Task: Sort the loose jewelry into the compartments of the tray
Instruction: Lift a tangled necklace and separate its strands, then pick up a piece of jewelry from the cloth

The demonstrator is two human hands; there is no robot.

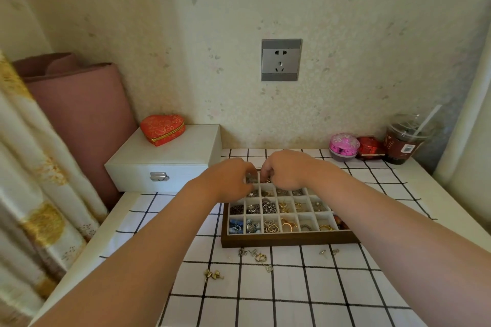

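Over the far rows of the tray (289, 241), two hands, close together. Left hand (228, 178) with fingers curled down into a far cell. Right hand (285, 171) just beside it, fingers hooked over the neighbouring cell, right by something gold. Cannot tell whether either hand pinches a piece or only pokes about, the fingertips being hidden among the dividers. Two bare forearms stretched out across the desk (93, 249).

One tray, dark wooden rim and pale lining, flat on the checked cloth (292, 300). Six small cells along the near row, all six filled: blue beads, silver bits, heart shapes, gold rings, a silver ring, another gold ring. One more space at the right end, dark red beads inside. Further rows behind, about four in all, the farthest under the hands.

On the cloth in front of the tray, loose jewelry (259, 257) unsorted, in three spots: a mixed cluster just beside the rim, one gold piece (213, 275) off to the left and nearer, two small silver pieces (322, 251) to the right.

To the left, one white box (164, 159) with a metal clasp, one red heart case (162, 129) on its lid. Along the wall at the right, three things in a row: pink round box (344, 146), red box (369, 147), drink cup (403, 141) with a straw. One wall socket (281, 60) above.
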